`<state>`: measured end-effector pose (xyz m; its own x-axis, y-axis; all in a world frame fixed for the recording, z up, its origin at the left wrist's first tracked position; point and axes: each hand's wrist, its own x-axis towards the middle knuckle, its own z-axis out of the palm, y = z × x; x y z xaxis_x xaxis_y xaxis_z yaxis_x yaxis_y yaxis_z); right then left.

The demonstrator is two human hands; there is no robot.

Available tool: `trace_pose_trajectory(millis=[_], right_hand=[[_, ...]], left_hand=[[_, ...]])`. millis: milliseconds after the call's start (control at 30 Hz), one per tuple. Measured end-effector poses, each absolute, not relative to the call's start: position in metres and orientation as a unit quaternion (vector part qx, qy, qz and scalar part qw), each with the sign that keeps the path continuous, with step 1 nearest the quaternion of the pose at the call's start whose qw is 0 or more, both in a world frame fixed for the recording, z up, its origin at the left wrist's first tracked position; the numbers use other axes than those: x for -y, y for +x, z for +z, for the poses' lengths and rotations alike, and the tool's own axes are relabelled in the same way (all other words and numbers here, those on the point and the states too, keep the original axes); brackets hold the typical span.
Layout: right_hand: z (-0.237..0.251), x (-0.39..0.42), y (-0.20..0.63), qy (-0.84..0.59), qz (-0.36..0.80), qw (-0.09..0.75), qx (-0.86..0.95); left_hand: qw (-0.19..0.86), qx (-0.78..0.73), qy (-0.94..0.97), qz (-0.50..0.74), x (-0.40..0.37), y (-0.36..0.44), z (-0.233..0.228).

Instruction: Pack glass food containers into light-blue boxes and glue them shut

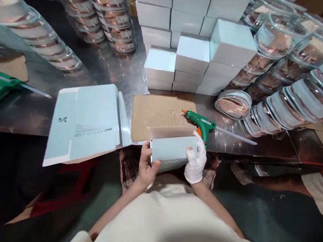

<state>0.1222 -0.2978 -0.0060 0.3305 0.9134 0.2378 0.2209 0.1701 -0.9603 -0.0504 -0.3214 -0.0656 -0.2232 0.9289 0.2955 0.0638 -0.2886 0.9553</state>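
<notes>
A pale blue cardboard box [173,149] is held between my two hands at the table's front edge. My bare left hand [148,165] grips its left end, thumb on the near side. My right hand [196,160], in a white glove with a bare thumb tip, holds the right end. Just beyond the box lies a brown cardboard sheet [150,114] with dark specks on it. On the sheet's right side rests a green glue gun [202,123] with an orange tip and a glue stick out of its back. To the left is a stack of flat pale blue box blanks [90,118].
White boxes [193,53] are stacked at the back middle. Stacks of clear round containers [283,104] lean on the right, with more containers [114,21] at the back left. Another green glue gun [2,84] lies far left. Another person's leg [281,182] shows at right.
</notes>
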Motion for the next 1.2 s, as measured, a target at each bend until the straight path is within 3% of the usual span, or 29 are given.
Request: trace_pose_trajectory(millis=[100, 200, 267, 367, 467, 600, 733, 833, 900, 1033, 1200], right_hand=[[-0.014, 0.297, 0.125, -0.566, 0.289, 0.623, 0.457], [-0.013, 0.293, 0.150, -0.577, 0.323, 0.576, 0.480], [-0.004, 0.284, 0.178, -0.652, 0.271, 0.494, 0.508], [0.011, 0.257, 0.216, -0.794, 0.174, 0.293, 0.504], [0.016, 0.227, 0.237, -0.817, 0.282, 0.206, 0.459], [0.011, 0.213, 0.238, -0.775, 0.388, 0.284, 0.410], [0.016, 0.231, 0.223, -0.739, 0.393, 0.390, 0.382], [0.030, 0.251, 0.207, -0.679, 0.366, 0.519, 0.367], [0.042, 0.263, 0.197, -0.599, 0.413, 0.566, 0.388], [0.053, 0.288, 0.182, -0.516, 0.522, 0.487, 0.473], [0.047, 0.314, 0.167, -0.552, 0.371, 0.414, 0.621]], left_hand=[[0.302, -0.423, 0.606, 0.603, 0.320, -0.055, -0.058], [0.295, -0.387, 0.682, 0.546, 0.315, -0.071, -0.050], [0.292, -0.417, 0.679, 0.530, 0.312, -0.081, -0.048], [0.283, -0.482, 0.635, 0.533, 0.309, -0.087, -0.048], [0.278, -0.502, 0.621, 0.534, 0.309, -0.082, -0.049], [0.277, -0.510, 0.602, 0.549, 0.308, -0.076, -0.049], [0.265, -0.511, 0.579, 0.577, 0.303, -0.072, -0.044], [0.257, -0.501, 0.583, 0.586, 0.295, -0.066, -0.033], [0.252, -0.495, 0.597, 0.579, 0.291, -0.060, -0.025], [0.227, -0.500, 0.613, 0.567, 0.287, -0.049, -0.014], [0.201, -0.491, 0.630, 0.566, 0.291, -0.042, -0.009]])
